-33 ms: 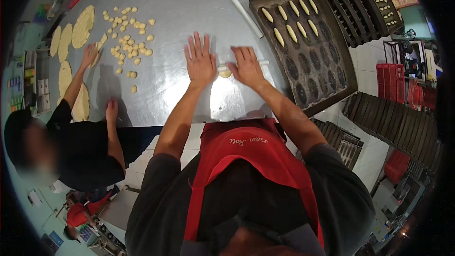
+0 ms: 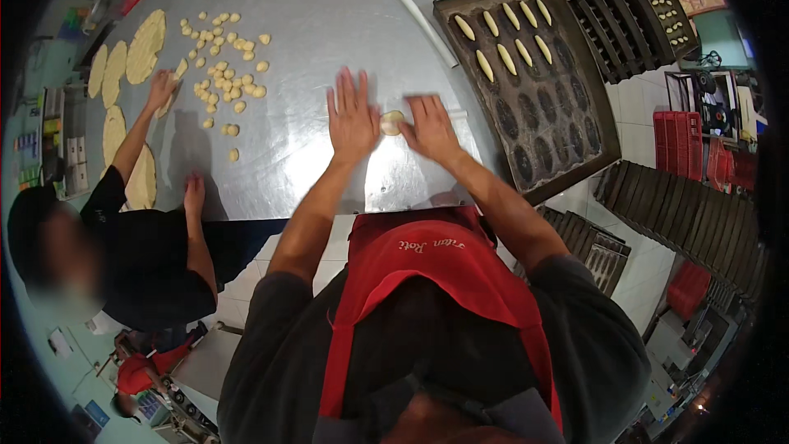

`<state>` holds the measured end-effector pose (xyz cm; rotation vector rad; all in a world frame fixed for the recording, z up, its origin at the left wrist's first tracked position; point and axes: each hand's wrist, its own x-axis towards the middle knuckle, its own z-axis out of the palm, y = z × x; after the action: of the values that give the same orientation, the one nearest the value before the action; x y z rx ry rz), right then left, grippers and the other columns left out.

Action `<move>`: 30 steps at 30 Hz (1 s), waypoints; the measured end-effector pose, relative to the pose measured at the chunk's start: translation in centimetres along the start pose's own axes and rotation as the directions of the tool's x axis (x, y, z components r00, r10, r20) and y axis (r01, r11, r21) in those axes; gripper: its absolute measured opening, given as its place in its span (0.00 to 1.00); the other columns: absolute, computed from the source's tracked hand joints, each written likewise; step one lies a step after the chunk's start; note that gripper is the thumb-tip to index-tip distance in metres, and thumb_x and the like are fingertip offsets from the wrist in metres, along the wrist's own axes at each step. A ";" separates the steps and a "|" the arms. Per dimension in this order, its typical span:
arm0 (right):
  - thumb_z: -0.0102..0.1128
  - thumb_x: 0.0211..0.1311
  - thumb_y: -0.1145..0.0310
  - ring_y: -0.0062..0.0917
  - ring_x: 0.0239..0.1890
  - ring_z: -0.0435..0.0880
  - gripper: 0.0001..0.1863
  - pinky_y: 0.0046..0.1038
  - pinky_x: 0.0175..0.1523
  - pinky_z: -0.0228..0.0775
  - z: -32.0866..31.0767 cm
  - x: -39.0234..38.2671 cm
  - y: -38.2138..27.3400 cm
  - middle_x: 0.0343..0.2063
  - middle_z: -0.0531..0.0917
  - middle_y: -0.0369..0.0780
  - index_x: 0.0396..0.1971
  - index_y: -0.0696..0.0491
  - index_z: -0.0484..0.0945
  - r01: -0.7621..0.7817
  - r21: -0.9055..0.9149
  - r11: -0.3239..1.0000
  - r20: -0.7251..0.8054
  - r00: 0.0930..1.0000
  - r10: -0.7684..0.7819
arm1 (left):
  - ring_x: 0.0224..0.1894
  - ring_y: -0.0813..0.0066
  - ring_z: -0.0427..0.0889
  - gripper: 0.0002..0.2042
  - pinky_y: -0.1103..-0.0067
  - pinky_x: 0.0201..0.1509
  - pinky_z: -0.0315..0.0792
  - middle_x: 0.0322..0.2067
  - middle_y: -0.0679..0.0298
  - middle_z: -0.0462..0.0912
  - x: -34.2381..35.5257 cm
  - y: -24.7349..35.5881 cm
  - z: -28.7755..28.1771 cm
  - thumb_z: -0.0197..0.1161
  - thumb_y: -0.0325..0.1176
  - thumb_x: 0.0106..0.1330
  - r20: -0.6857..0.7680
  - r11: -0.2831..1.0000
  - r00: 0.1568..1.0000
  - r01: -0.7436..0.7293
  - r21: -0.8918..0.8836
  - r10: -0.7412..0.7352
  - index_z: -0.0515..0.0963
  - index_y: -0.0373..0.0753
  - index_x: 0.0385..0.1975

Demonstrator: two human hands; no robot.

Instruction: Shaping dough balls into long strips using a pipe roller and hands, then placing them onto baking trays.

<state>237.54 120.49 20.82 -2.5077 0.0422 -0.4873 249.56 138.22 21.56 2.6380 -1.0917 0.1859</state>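
My left hand (image 2: pixel 352 122) lies flattened over the steel table, fingers spread and pointing away from me. My right hand (image 2: pixel 431 127) has its fingers stretched out, over or on a thin white rod (image 2: pixel 458 114), blurred and mostly hidden. A small flattened dough piece (image 2: pixel 392 123) is between my hands. Farther left lie several dough balls (image 2: pixel 226 74). A loose white rod (image 2: pixel 419 20) lies beyond my right hand. A dark moulded tray (image 2: pixel 524 177) on the right holds several slender dough pieces (image 2: pixel 506 57) in its far rows.
A co-worker (image 2: pixel 148 263) in black stands at my left, one hand (image 2: pixel 162 89) by flat dough sheets (image 2: pixel 145 49), the other lower down. Stacked dark trays (image 2: pixel 678 226) and red crates (image 2: pixel 676 144) stand at the right beside the table (image 2: pixel 304 25).
My hands have shifted, the left one slightly toward me and both fingertips lower in the picture. The rod under them is more blurred, and more of the dough piece between them shows.
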 end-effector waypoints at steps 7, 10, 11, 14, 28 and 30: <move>0.79 0.57 0.70 0.48 0.51 0.82 0.20 0.48 0.59 0.74 -1.0 -2.4 1.6 0.49 0.85 0.48 0.49 0.54 0.83 -0.422 0.085 0.902 -0.036 0.904 0.427 | 0.85 0.49 0.57 0.37 0.57 0.87 0.51 0.81 0.46 0.62 -10.6 3.9 -1.2 0.60 0.45 0.78 0.261 0.928 0.916 -0.225 -0.298 0.306 0.62 0.29 0.80; 0.72 0.60 0.72 0.45 0.57 0.79 0.23 0.48 0.63 0.70 -1.4 0.1 0.4 0.56 0.83 0.44 0.57 0.53 0.83 -0.429 -0.216 0.877 -0.126 0.903 0.410 | 0.76 0.42 0.68 0.31 0.56 0.81 0.60 0.74 0.43 0.69 -8.0 4.1 -1.4 0.63 0.35 0.76 0.220 0.922 0.960 -0.083 -0.378 0.176 0.67 0.27 0.75; 0.68 0.62 0.72 0.43 0.60 0.77 0.25 0.47 0.65 0.69 -1.0 0.5 -0.2 0.59 0.82 0.43 0.60 0.54 0.82 -0.239 -0.228 0.944 -0.042 0.971 0.235 | 0.73 0.42 0.71 0.30 0.55 0.79 0.62 0.72 0.43 0.72 -6.4 4.2 -1.2 0.64 0.33 0.75 0.241 0.931 0.968 0.025 -0.363 0.068 0.68 0.28 0.74; 0.60 0.65 0.69 0.40 0.63 0.77 0.27 0.45 0.68 0.67 0.3 -1.1 -1.6 0.64 0.80 0.43 0.65 0.55 0.81 0.050 -0.231 0.972 0.086 0.996 -0.031 | 0.71 0.41 0.72 0.31 0.55 0.77 0.65 0.70 0.41 0.72 -4.6 4.3 -1.2 0.64 0.33 0.74 0.049 0.930 0.998 -0.028 -0.368 0.049 0.68 0.29 0.75; 0.66 0.69 0.55 0.57 0.77 0.65 0.40 0.58 0.81 0.55 4.5 2.2 -6.8 0.75 0.68 0.59 0.75 0.62 0.69 -0.022 -0.206 0.978 0.137 0.989 0.051 | 0.55 0.41 0.81 0.15 0.55 0.59 0.77 0.52 0.46 0.83 -1.5 -10.6 -3.9 0.67 0.28 0.68 -0.037 0.905 0.996 0.058 -0.421 -0.081 0.80 0.33 0.53; 0.63 0.74 0.47 0.61 0.84 0.50 0.48 0.61 0.86 0.38 3.9 -2.2 -8.6 0.82 0.54 0.61 0.83 0.60 0.57 -0.095 -0.229 0.969 0.335 0.927 0.170 | 0.56 0.41 0.81 0.15 0.55 0.61 0.76 0.50 0.45 0.83 1.1 -19.0 -4.0 0.67 0.30 0.68 -0.201 0.948 0.968 0.084 -0.306 -0.150 0.81 0.34 0.54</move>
<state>236.22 130.05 21.78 -2.7383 0.1304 0.0318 263.71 151.49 21.65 2.3404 -0.8150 0.2632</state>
